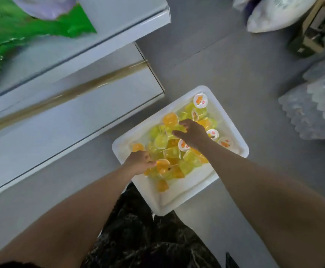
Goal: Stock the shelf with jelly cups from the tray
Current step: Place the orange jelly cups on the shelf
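Grey floor carries a white rectangular plastic tray heaped with yellow and orange jelly cups, their lid print too small to read. The left hand pinches one orange cup; the right hand is spread over the pile.

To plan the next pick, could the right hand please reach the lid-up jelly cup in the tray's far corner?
Probably yes: the right hand hovers open nearby, and nothing lies over the lid-up jelly cup.

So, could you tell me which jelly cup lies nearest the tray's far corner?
The jelly cup farthest from you, upright with its white printed lid facing up.
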`<state>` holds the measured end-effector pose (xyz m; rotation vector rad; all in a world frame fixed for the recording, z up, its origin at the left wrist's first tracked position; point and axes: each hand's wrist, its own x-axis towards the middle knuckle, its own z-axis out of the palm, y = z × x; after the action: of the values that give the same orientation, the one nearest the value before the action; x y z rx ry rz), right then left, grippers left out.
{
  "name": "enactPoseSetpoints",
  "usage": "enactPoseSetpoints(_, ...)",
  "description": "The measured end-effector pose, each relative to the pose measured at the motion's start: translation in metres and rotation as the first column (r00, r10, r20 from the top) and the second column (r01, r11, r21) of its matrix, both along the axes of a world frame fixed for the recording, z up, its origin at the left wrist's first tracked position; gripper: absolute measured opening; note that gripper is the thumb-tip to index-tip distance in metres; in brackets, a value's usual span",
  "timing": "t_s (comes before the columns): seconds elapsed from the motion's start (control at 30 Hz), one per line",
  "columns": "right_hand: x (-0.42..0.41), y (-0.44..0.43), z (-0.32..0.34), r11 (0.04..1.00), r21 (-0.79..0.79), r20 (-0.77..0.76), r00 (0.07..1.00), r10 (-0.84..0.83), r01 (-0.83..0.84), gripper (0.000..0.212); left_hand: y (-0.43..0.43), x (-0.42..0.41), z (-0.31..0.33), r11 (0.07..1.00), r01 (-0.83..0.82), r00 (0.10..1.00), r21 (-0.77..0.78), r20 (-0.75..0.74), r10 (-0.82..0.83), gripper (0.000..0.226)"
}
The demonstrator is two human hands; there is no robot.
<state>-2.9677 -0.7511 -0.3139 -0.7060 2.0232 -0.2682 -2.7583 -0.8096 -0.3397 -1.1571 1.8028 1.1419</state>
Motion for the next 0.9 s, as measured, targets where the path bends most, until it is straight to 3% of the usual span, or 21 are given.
enactPoseSetpoints(0.13,0.003,-0.026,-0.015,0.997,-0.063,-0.042,0.999,0.032,-0.035,0.064,-0.004,0.003,-0.014,0.994,0.075,0.997,0.084,0.028,-0.077,0.042)
enactPoseSetpoints(0.33,0.007,-0.047,-0.044,0.999,-0.01,-0.017,0.999,-0.031,0.031,0.075,-0.016,0.005,-0.027,0.98,0.13,0.991,0.148,0.02,-0.134,0.048)
enactPoseSetpoints(0.5,0.019,-0.044,-0.061,0.999,0.021,-0.015,1.0,-0.025,0.025,0.063,-0.021,0.005,-0.036,0.986,0.045,0.999,0.158,0.01,-0.047,0.033)
enactPoseSetpoints(0.77,0.028,-0.04,-0.081,0.995,-0.025,-0.056,0.993,-0.102,0.1,0.035,-0.022,0.008,-0.045,0.971,0.002,1.0,0.24,0.016,-0.006,0.059)
enactPoseSetpoints(0.9,0.03,-0.04,-0.084,0.986,-0.033,-0.035,0.985,-0.167,0.166,0.037,-0.011,0.007,-0.051,0.962,-0.081,0.996,0.259,-0.024,0.09,0.05)
